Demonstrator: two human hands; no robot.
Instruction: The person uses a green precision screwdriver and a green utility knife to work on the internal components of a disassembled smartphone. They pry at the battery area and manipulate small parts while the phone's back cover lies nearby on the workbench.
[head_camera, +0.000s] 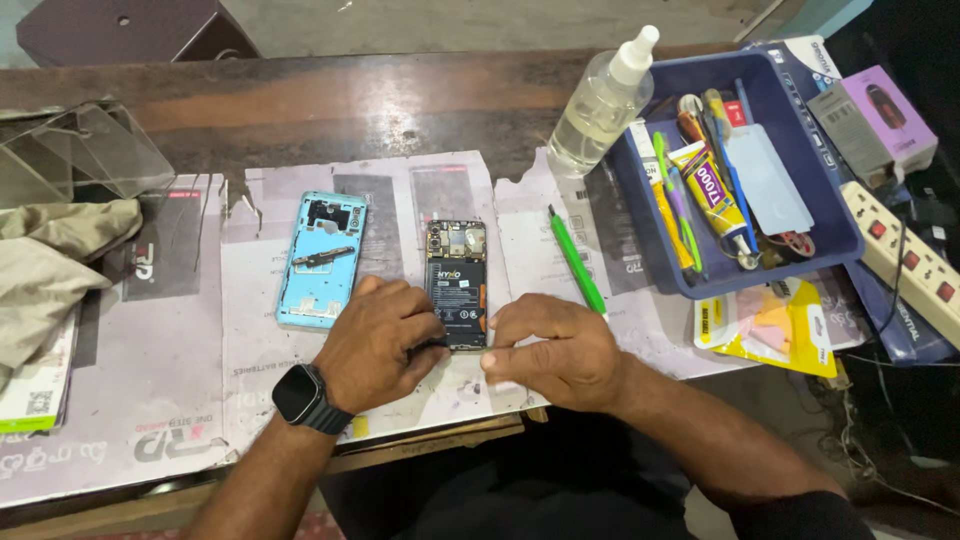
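Both hands pinch the near end of the opened phone (456, 285), left hand (380, 345) and right hand (550, 350) flanking it, its long axis pointing away from them.

A grey-and-purple cardboard box (872, 125) stands at the far right, beside the blue tray. In that tray lies a yellow glue tube with a red-and-white label (712, 192). Below the tray rests a flat yellow plastic packet (775, 330). The opened phone carries a black battery label (456, 290). A black square watch screen (297, 394), dark, sits on the left wrist.
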